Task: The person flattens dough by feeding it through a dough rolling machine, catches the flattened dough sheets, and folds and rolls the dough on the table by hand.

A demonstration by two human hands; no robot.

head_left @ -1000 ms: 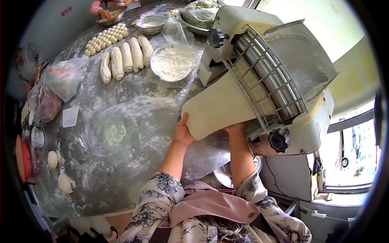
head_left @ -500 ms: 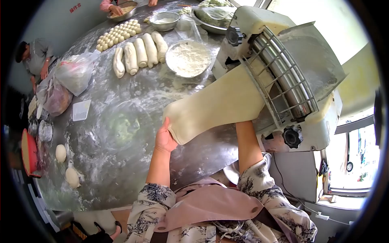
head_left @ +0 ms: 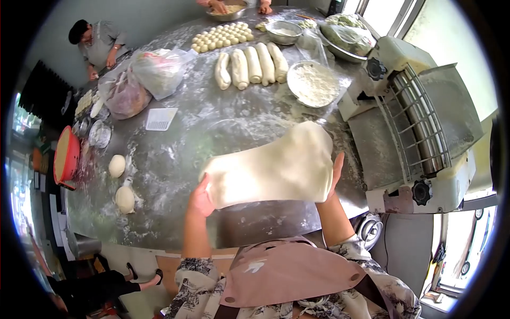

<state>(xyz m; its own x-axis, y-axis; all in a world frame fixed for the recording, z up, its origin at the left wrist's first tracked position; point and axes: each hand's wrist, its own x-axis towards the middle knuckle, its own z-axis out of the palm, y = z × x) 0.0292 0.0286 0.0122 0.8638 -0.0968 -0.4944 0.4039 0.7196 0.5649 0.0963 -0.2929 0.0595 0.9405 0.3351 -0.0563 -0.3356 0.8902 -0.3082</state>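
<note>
A wide, pale dough sheet (head_left: 271, 169) is stretched between my hands, above the metal table. At its left end my left hand (head_left: 202, 198) grips the edge, with the thumb on top and the fingers hidden beneath. My right hand (head_left: 335, 179) supports the right end; its thumb side shows along the edge and the other fingers are under the dough. To the right stands a dough roller machine (head_left: 419, 122) with a wire guard over a steel roller. Its metal feed plate (head_left: 376, 143) is bare of dough.
Beyond the sheet lie several dough rolls (head_left: 254, 65), a bowl of flour (head_left: 313, 84) and rows of small dough balls (head_left: 222, 37). On the left are plastic bags (head_left: 125, 93), a white scraper (head_left: 161, 119), two dough lumps (head_left: 125, 199) and a red basin (head_left: 66, 154). Other people work at the far side.
The dough sheet has come off the roller machine and moved left in my hands. My right hand has come out from beneath the machine end to the sheet's right edge. My view has shifted left.
</note>
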